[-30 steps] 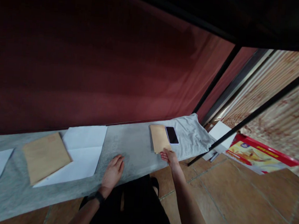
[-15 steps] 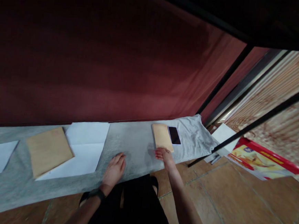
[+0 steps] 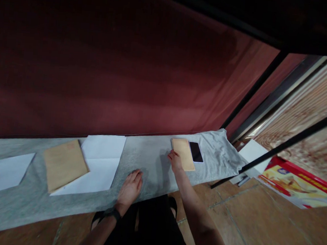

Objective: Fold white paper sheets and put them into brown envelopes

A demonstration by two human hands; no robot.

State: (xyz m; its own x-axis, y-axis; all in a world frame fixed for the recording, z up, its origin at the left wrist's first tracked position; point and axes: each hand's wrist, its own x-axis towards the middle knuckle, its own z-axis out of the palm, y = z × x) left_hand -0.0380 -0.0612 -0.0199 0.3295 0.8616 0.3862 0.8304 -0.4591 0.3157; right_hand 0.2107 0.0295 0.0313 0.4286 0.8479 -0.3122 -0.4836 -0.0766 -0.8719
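My right hand rests at the left edge of a small tan envelope on the grey cloth-covered bench; its fingers are curled against the envelope's edge, touching it. A black phone lies just right of that envelope. My left hand lies flat and open on the cloth near the front edge, holding nothing, with a dark band on its wrist. Further left, a large tan envelope lies partly on a white sheet.
Another white sheet lies at the far left of the bench. A dark red wall rises behind. Black frame bars cross at the right. On the tiled floor at the right lie white papers and a red and yellow box.
My right hand has slid from the small envelope's near end to its left edge. The view has shifted slightly, and my left hand has stayed flat on the cloth.
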